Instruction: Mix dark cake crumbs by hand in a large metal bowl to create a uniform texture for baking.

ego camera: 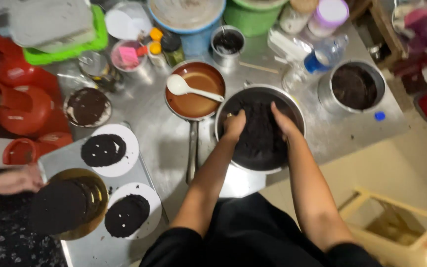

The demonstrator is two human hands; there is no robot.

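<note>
At the far left edge, another person's hand (18, 179) is seen touching the rim of a gold board (94, 198), on which a dark round cake (58, 206) lies. Beside it, on a metal tray (70, 153), two white boards are laid, each carrying a dark cake layer (103, 150), the nearer one (127, 215) just right of the gold board. Further right, a pan of brown liquid (196, 91) with a white spoon (180, 86) in it is set on the steel worktop (159, 133).

Just beside the pan stands a large metal bowl (292, 101) filled with dark crumbs (262, 136). The left hand (234, 124), with a ring on one finger, is pressed down into the crumbs at the bowl's left side; its grip is buried, so how far it is closed cannot be told. The right hand (283, 121) is sunk into the crumbs at the right side, its fingers likewise hidden. The crumbs lie between and beneath both hands.

To the right, a smaller pot of dark crumbs (354, 86) is placed apart, with a blue cap (380, 116) near it.
</note>
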